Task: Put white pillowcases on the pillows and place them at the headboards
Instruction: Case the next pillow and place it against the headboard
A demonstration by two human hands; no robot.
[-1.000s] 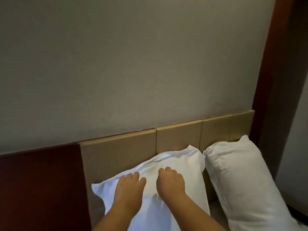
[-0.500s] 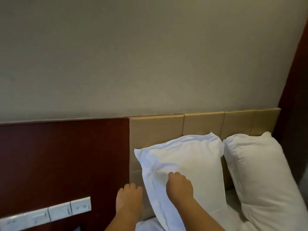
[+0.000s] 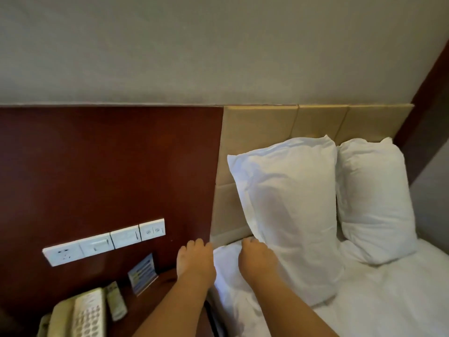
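Note:
Two pillows in white cases lean upright against the beige padded headboard [image 3: 257,127]. The left pillow [image 3: 291,215] stands beside the right pillow [image 3: 371,203], and their edges touch. My right hand [image 3: 257,260] rests palm down on the white sheet [image 3: 379,302] at the left pillow's lower left edge. Its fingers are bent and it holds nothing. Just off the bed's left edge, my left hand [image 3: 195,260] hovers palm down with nothing in it.
A dark red wood wall panel [image 3: 109,166] carries a row of white switches and a socket [image 3: 104,242]. Below it a nightstand [image 3: 167,278] holds a white phone [image 3: 80,314], a remote [image 3: 116,304] and a small card [image 3: 143,272]. A dark wood post [image 3: 427,98] stands at the right.
Both hands have come off the left pillow's face and dropped to the bed's left edge. The view has swung left and down, so the nightstand and phone now show.

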